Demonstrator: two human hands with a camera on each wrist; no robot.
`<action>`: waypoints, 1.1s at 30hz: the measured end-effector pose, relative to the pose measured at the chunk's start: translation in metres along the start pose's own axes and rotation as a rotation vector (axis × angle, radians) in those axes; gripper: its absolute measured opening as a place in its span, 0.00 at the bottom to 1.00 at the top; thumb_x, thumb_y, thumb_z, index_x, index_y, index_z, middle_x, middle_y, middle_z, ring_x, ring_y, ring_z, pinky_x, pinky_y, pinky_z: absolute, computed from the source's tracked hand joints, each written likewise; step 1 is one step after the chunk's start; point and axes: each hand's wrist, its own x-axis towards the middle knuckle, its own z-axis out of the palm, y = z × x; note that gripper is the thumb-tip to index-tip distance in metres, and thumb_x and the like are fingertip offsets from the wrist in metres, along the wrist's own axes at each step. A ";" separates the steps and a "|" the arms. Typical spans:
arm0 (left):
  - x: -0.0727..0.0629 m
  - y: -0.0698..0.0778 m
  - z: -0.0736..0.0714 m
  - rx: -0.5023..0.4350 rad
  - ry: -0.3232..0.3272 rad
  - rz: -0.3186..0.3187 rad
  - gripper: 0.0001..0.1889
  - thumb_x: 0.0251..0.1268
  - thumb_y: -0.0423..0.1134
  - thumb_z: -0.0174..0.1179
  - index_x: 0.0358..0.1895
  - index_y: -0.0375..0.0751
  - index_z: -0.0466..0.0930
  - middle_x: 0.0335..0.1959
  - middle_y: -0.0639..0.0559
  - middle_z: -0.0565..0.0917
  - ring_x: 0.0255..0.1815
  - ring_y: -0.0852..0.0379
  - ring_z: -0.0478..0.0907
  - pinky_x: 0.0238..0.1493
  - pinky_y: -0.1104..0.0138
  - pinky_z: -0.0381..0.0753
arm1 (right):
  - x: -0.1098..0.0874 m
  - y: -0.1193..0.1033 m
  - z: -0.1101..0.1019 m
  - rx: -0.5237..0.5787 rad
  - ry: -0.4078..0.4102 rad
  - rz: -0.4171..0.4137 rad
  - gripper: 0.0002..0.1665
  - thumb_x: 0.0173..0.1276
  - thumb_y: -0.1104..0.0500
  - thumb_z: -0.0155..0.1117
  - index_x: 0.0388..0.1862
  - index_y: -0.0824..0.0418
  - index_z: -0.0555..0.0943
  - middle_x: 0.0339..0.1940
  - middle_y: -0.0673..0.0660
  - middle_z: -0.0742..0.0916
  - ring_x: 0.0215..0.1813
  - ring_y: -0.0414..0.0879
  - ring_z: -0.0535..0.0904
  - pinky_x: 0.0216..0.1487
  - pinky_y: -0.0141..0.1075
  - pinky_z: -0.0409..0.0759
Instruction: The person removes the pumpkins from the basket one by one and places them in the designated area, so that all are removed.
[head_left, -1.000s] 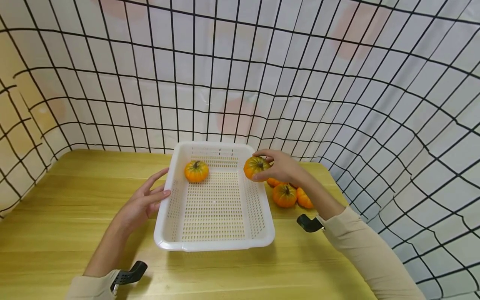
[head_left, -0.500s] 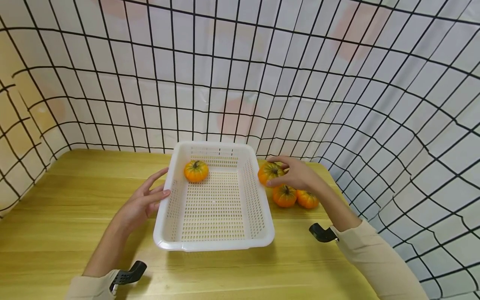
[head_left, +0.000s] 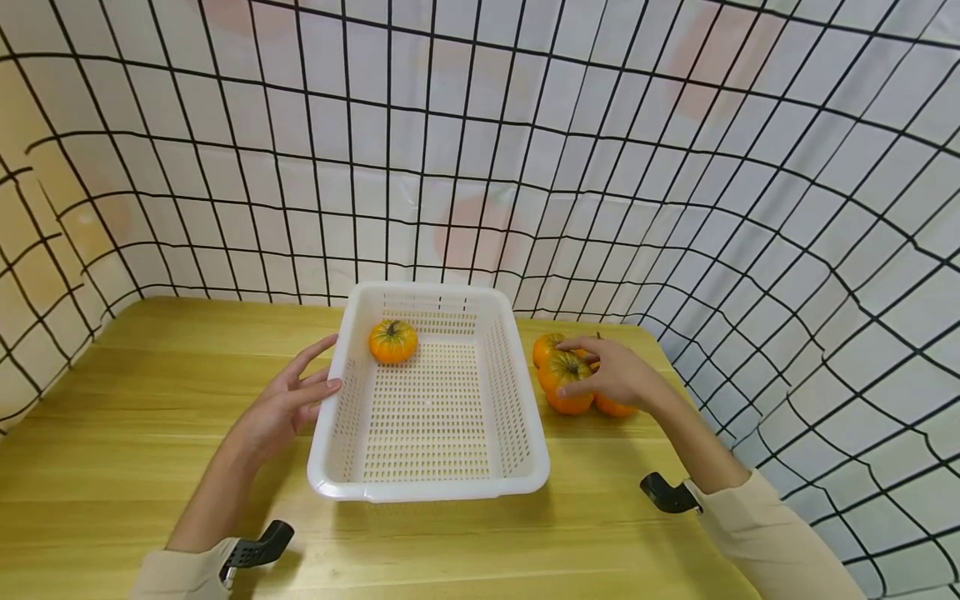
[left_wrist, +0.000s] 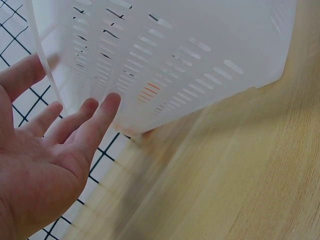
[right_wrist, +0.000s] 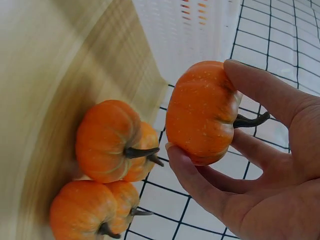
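Observation:
A white perforated plastic basket (head_left: 431, 433) stands in the middle of the head view, with one small orange pumpkin (head_left: 393, 342) in its far left corner. My left hand (head_left: 273, 412) holds the basket's left side, thumb over the rim and fingers along the outer wall. To the right of the basket, my right hand (head_left: 618, 375) pinches another small pumpkin (right_wrist: 200, 115) between thumb and fingers, its dark stem pointing toward the palm. Beneath and beside it several more pumpkins (right_wrist: 107, 140) sit grouped on the table, partly hidden by the hand in the head view.
The wooden table (head_left: 150, 400) ends at the back and right against a white cloth with a black grid (head_left: 420, 125). A black wrist mount (head_left: 258, 546) sticks out at the left cuff, and another black mount (head_left: 667, 493) at the right one.
The right hand has moved right and nearer, carrying its pumpkin from the basket's right rim to over the grouped pumpkins. The left hand, basket and pumpkin inside stay put.

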 end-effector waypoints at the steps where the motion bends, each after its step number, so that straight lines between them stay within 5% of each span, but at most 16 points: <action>1: 0.000 0.000 0.000 -0.007 -0.002 0.001 0.37 0.77 0.34 0.54 0.82 0.56 0.47 0.68 0.51 0.76 0.56 0.49 0.86 0.53 0.56 0.87 | -0.001 0.002 0.001 -0.003 -0.005 0.005 0.44 0.60 0.43 0.76 0.73 0.54 0.72 0.74 0.68 0.73 0.71 0.70 0.71 0.67 0.67 0.71; 23: 0.000 0.000 0.001 0.011 -0.002 0.010 0.37 0.77 0.35 0.54 0.82 0.56 0.47 0.69 0.50 0.75 0.58 0.49 0.85 0.54 0.56 0.87 | -0.026 0.032 0.022 0.073 -0.142 0.040 0.40 0.55 0.52 0.80 0.68 0.54 0.77 0.70 0.67 0.76 0.68 0.70 0.72 0.62 0.62 0.77; 33: 0.000 0.000 0.000 0.011 -0.002 0.007 0.37 0.77 0.34 0.54 0.82 0.56 0.47 0.69 0.50 0.75 0.57 0.49 0.85 0.53 0.55 0.87 | -0.030 0.040 0.033 0.092 -0.147 0.071 0.43 0.51 0.57 0.81 0.68 0.54 0.77 0.70 0.68 0.76 0.70 0.68 0.70 0.65 0.66 0.72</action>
